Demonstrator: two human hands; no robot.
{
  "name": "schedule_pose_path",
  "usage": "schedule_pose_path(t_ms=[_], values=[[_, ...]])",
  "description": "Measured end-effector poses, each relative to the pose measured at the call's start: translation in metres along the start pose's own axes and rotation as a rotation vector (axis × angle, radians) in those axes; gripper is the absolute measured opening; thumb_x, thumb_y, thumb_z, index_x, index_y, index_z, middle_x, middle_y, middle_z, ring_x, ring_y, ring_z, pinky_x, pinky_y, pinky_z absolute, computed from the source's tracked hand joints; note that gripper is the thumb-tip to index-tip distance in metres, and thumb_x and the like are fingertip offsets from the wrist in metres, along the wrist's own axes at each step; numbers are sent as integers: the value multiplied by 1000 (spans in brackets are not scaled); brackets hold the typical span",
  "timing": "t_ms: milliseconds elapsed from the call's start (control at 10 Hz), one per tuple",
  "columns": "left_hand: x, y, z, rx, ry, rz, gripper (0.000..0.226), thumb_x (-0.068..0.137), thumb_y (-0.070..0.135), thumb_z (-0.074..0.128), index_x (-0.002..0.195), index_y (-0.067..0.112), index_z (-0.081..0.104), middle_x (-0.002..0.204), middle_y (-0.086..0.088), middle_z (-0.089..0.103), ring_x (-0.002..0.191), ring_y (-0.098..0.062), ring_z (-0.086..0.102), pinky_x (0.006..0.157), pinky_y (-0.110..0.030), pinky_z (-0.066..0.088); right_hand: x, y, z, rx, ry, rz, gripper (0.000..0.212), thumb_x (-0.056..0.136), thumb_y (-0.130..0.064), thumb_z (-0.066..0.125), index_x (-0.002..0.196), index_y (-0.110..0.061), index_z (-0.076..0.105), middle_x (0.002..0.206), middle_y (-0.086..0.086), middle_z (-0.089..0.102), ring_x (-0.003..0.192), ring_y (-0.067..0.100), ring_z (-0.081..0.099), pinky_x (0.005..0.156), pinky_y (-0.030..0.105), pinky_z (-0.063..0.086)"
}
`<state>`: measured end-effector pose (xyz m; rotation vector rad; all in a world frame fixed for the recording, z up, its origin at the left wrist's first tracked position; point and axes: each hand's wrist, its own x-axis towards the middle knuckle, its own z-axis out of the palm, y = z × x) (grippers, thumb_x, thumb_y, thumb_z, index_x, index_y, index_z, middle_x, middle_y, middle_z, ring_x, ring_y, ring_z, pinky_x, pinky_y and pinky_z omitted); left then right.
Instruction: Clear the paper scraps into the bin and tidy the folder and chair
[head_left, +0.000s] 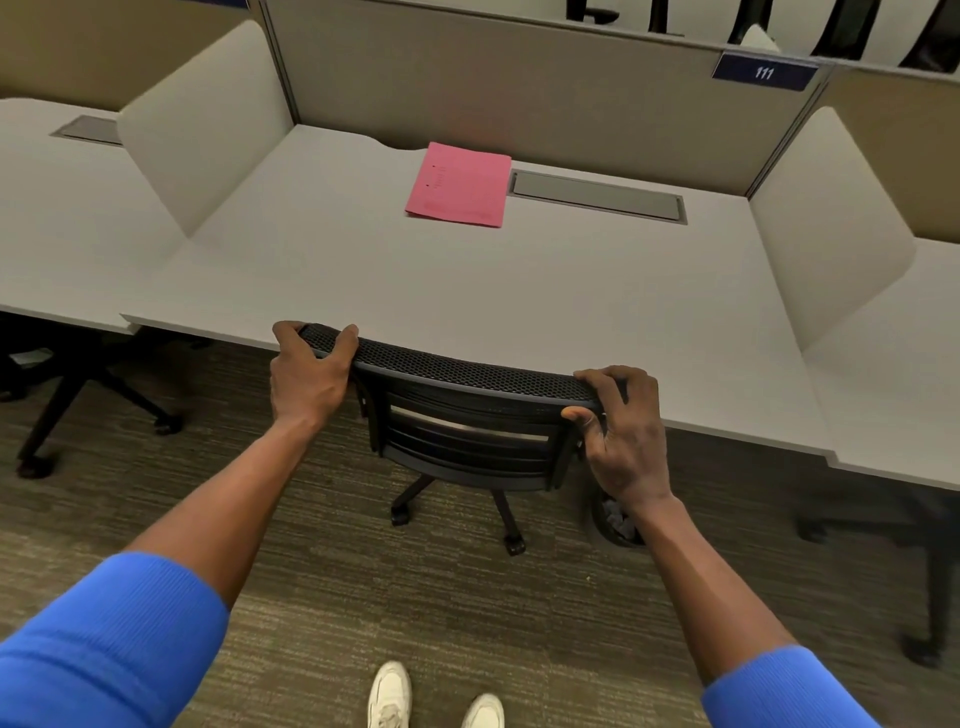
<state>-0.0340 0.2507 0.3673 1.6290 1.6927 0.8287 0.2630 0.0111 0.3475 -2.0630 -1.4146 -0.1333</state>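
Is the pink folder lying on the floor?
No, the flat pink paper folder lies on the pale grey desk top, near the back partition, not on the carpet.

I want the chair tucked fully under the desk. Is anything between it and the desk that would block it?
Nothing visible does. Both hands, left hand and right hand, grip the chair backrest, already at the desk edge. The bin sits beside its base, to the right.
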Motion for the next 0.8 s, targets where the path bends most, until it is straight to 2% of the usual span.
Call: schedule_pose_path(t_ms=[200,400,500,600,700,800], values=[[0,-1,0,9,-4,2,77,90,69,66,133,9,42,91,-5,62,89,-34,66,82,-47,56,0,0,1,-8,-10,-2,50,99,-52,59,133,-18,67,128,11,53,121,28,52,89,27,46],[-2,2,-5,63,-52,-22,86,86,78,60,134,10,40,108,-17,69,98,-40,68,92,-53,58,-1,0,-1,-23,-28,12,52,100,-60,53,135,-23,64,130,9,52,123,27,51,84,34,56],[-1,7,-9,124,-92,-45,93,85,83,56,139,9,37,115,-18,66,106,-43,67,95,-51,55,-2,-2,-4,-51,-39,20,55,101,-66,47,137,-26,62,130,5,51,123,25,51,80,38,60],[-1,10,-14,203,-136,-46,103,86,88,51,146,7,31,129,-24,64,116,-47,65,101,-55,53,-2,-2,-10,-111,-71,0,66,102,-72,39,143,-24,58,133,5,52,125,26,52,96,47,56],[-2,13,-21,240,-146,2,116,81,94,47,153,6,25,146,-25,53,128,-49,60,105,-62,50,-1,-4,-16,-168,-118,24,80,99,-81,31,153,-24,48,143,8,53,136,29,50,118,52,40],[-10,14,-26,337,-90,137,125,78,99,39,156,3,26,157,-27,41,142,-47,49,112,-63,47,-1,-10,-25,-165,-119,85,91,95,-86,28,157,-20,41,153,8,50,148,29,43,127,58,28]])
